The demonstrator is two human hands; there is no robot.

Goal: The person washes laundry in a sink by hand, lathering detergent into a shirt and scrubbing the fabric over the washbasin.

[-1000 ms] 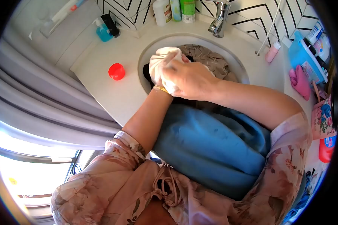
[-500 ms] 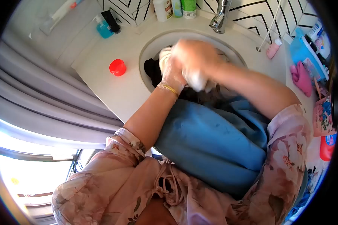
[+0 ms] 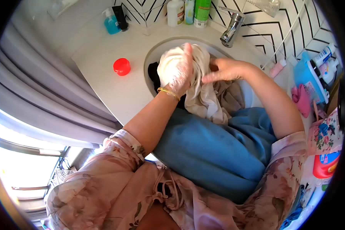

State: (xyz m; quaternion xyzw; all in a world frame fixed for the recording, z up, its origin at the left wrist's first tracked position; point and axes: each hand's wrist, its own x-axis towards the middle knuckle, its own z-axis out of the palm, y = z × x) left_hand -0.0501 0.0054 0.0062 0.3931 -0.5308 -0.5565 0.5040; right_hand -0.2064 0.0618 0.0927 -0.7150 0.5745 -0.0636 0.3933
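The grey curtain (image 3: 38,88) hangs well off to the left of my left hand (image 3: 180,73), and the pale counter (image 3: 107,90) stretches away on that same side and beyond both my hands. Nearer to me than either hand, blue fabric (image 3: 211,153) spreads between my forearms. Both hands are over the oval sink (image 3: 160,46), and the cream cloth (image 3: 201,96) is there with them: it bunches up on both sides of my left hand, then drops in folds between my hands toward the blue fabric. My left hand, streaked with suds, is set against that cloth with the thumb upright; the fingers run out of sight, so I can't tell how tightly they close. My right hand (image 3: 227,70) is loose and open just beside the folds, thumb spread from the fingers; whether its fingertips touch the cloth I can't make out. Brown cloth (image 3: 230,94) lies in the sink just below my right hand, and a bit of black cloth (image 3: 154,74) shows to the left of my left hand. A light-blue basket (image 3: 310,74) sits well to the right of my right hand, the chrome tap (image 3: 232,28) rises beyond that hand, and a green bottle (image 3: 201,13) stands beyond my left one. The red cup (image 3: 121,66) is on the counter left of my left hand, and a thin yellow bangle (image 3: 168,93) rings my left wrist.
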